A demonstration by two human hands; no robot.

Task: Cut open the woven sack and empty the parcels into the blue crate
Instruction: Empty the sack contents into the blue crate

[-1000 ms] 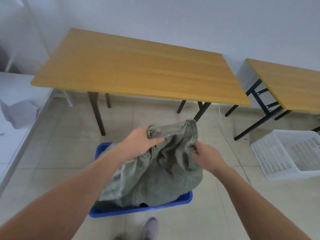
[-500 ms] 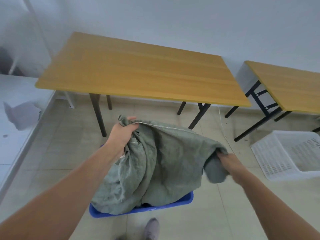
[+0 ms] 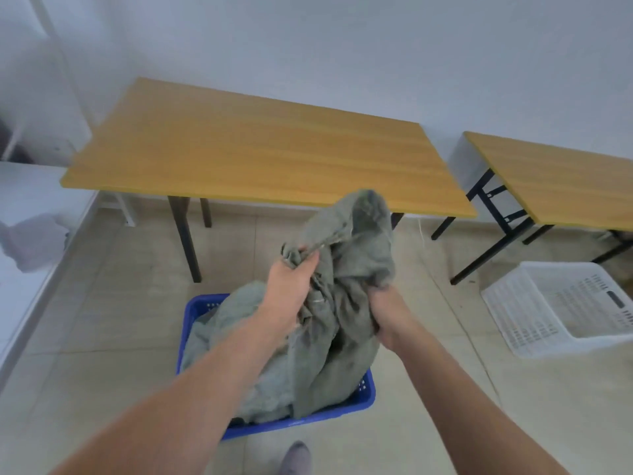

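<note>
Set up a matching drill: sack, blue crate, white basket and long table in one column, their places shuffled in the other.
1 woven sack
2 blue crate
3 white basket
4 long table

A on the floor, far right
B standing by the wall
C gripped by the left hand and right hand
D on the floor, under the sack

Pairs: 1-C, 2-D, 3-A, 4-B
</note>
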